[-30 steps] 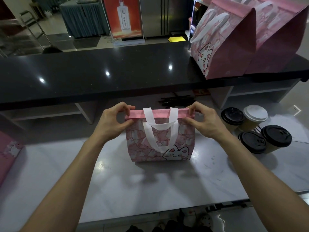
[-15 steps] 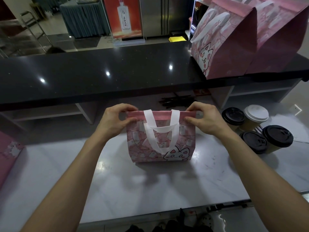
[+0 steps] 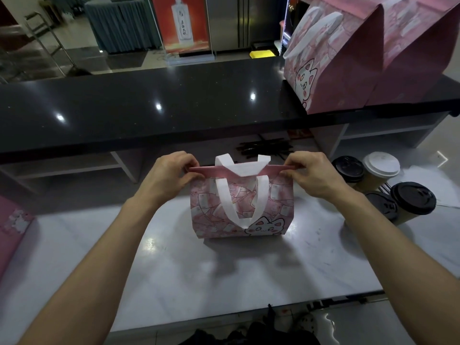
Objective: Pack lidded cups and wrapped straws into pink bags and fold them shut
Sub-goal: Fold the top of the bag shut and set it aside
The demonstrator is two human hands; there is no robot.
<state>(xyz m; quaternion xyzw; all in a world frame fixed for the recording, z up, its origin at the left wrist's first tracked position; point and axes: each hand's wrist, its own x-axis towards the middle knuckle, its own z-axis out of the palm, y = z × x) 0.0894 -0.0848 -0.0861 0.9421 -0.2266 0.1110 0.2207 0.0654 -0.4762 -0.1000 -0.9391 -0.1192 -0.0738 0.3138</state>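
A pink bag (image 3: 278,210) with a cartoon cat and white handles stands on the white worktop (image 3: 224,265) in front of me. My left hand (image 3: 169,175) pinches the left end of its top edge. My right hand (image 3: 311,175) pinches the right end. The top is pressed flat, with one white handle sticking up behind and one hanging down the front. Several lidded cups stand to the right: black lids (image 3: 348,168) (image 3: 413,197) and a white lid (image 3: 380,164). Dark wrapped straws (image 3: 263,146) lie behind the bag.
A black counter (image 3: 161,108) runs across above the worktop. Two folded pink bags (image 3: 348,58) stand on its right end. Another pink bag (image 3: 12,227) lies at the worktop's left edge. Shelves sit under the counter.
The bag's folded top band has been turned up and flattened, so the rear white handle now sticks up behind the edge. Both hands stay at the top corners.
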